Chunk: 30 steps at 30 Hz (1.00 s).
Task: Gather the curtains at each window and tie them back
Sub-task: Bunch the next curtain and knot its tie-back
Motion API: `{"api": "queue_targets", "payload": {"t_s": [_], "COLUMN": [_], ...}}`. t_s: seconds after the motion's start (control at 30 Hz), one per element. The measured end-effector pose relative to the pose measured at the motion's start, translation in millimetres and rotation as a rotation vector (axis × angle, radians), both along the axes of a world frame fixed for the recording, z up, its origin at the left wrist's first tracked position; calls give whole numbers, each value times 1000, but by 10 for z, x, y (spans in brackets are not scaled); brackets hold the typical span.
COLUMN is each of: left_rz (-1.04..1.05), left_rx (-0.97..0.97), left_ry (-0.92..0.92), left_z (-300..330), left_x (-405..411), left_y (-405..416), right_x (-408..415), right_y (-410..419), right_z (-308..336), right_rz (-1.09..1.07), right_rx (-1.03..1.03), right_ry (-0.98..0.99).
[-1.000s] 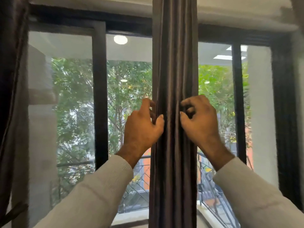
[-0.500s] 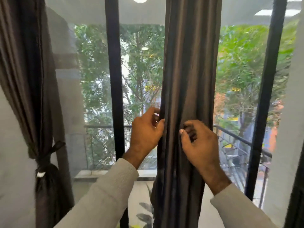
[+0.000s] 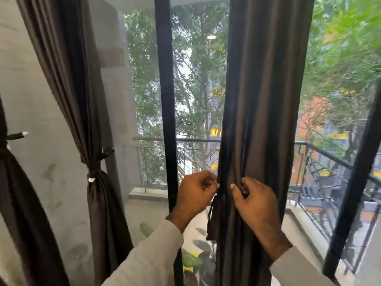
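At nine o'clock, at the left edge, a dark tied curtain (image 3: 18, 193) bulges below its tie band (image 3: 15, 136), only partly in view. Just right of it, at about eight o'clock, a second gathered curtain (image 3: 99, 203) hangs against the grey wall (image 3: 41, 120), cinched by a dark tie-back (image 3: 93, 172) with a small white tag. A black window frame post (image 3: 167, 100) stands upright at the centre, with trees and a balcony railing (image 3: 198, 140) behind the glass. At six o'clock the left hand (image 3: 194, 194) has its fingers curled and pinches the left edge of the loose brown curtain (image 3: 266, 100), where a dark tie strip (image 3: 212, 219) dangles just below the fingertips. The curtain hangs untied from twelve o'clock down to the bottom edge. The right hand (image 3: 255, 201) grips a fold at the front of this curtain, thumb and fingers curled into the cloth. Pale sleeves (image 3: 148, 259) cover both forearms. At four o'clock another black frame post (image 3: 354, 182) slants.
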<state>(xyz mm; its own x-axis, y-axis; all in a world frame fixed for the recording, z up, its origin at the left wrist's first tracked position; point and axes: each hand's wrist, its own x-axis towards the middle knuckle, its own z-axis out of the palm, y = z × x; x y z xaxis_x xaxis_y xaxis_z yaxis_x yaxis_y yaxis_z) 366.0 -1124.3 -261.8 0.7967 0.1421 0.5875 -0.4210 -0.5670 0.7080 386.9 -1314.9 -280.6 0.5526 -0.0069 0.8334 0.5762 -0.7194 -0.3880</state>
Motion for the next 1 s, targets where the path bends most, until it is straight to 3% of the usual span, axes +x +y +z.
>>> {"api": "queue_targets", "payload": {"t_s": [0.2, 0.37, 0.63, 0.77, 0.83, 1.0], "left_rz": [-97, -207, -234, -165, -98, 27], "left_rx": [-43, -85, -85, -27, -50, -99], "left_ry": [-32, -87, -141, -161, -163, -186], "left_z": [-178, -386, -489, -541, -569, -619], "left_x": [126, 108, 161, 196, 213, 130], "left_y": [5, -93, -228, -220, -202, -189], "right_x": [-21, -68, -35, 22, -20, -210], "right_y": [-37, 140, 154, 28, -67, -335], "right_z": [-409, -737, -808, -849, -827, -614], "right_rz": [-105, -199, -82, 127, 153, -97], "right_rx": [89, -202, -300, -342, -280, 191], "right_ry": [45, -132, 31, 93, 62, -56]}}
